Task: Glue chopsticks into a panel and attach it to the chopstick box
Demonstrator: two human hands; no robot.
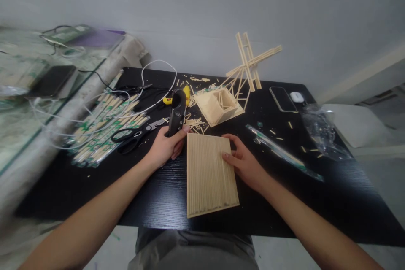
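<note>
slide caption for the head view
Left hand grips a black tool; right hand steadies a stick panel on the black table.

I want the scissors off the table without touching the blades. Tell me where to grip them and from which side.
Take the scissors by the black handle loops, reaching in from the left. They lie flat, blades pointing right toward the left hand, which holds a black tool, so the loops are the free end.

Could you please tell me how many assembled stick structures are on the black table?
3: a flat panel at the near edge, an open box behind it, and a crossed frame farther back.
</note>
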